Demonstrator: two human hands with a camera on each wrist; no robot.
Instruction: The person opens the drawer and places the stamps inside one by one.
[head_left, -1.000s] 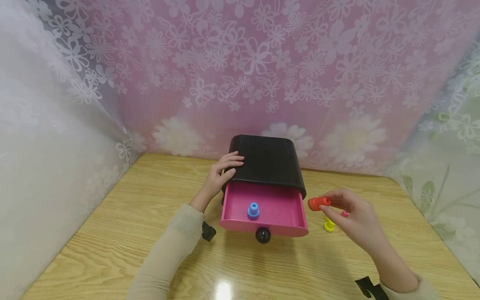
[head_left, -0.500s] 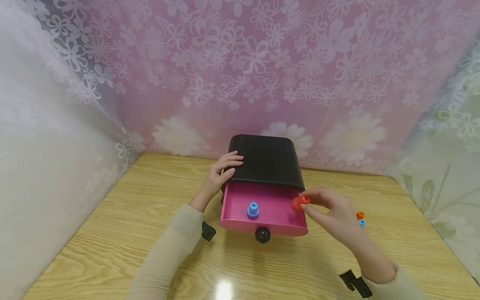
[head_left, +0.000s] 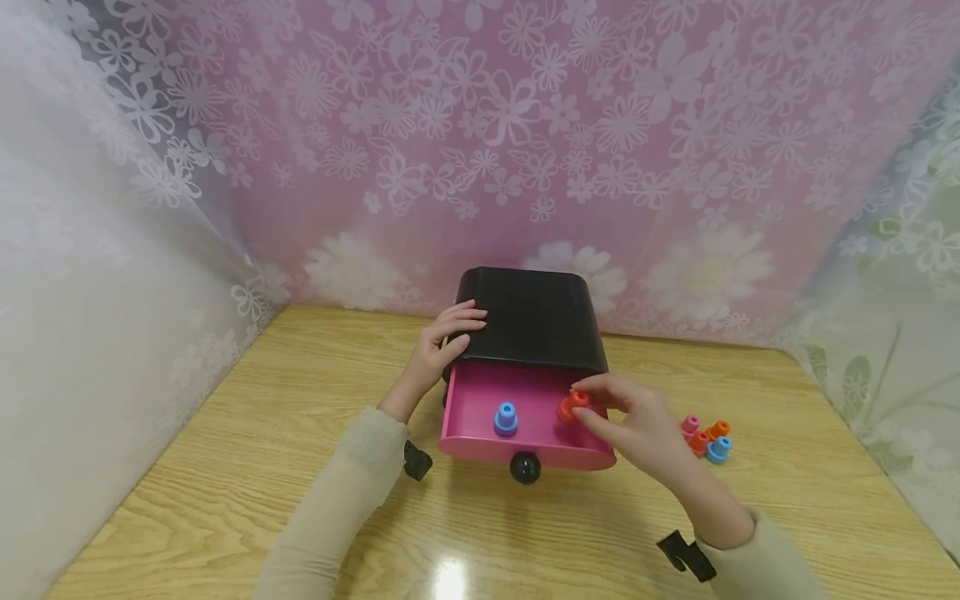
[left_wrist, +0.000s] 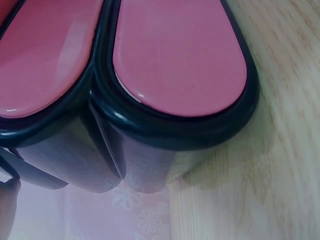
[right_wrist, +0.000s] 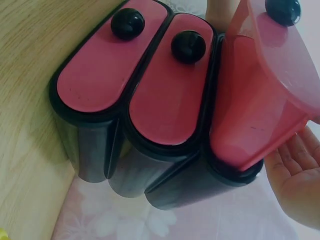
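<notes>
A black drawer cabinet stands on the table with its top pink drawer pulled out. Inside that drawer a small blue stepped plastic peg stands upright. My right hand reaches over the drawer's right wall and pinches a red stepped peg between thumb and fingers; whether the peg touches the drawer floor I cannot tell. My left hand rests on the cabinet's top left edge with fingers extended. In the right wrist view my right hand is beside the drawer, its fingertips hidden behind the drawer wall.
Right of the cabinet lie a pink peg, an orange peg, a red peg and a blue peg. Two closed drawers sit below, including a middle drawer with a black knob. A flowered curtain hangs behind.
My right hand has moved left with the red peg, from beside the cabinet to over the drawer's right part. Pegs behind it have come into view. The left hand stays in place.
</notes>
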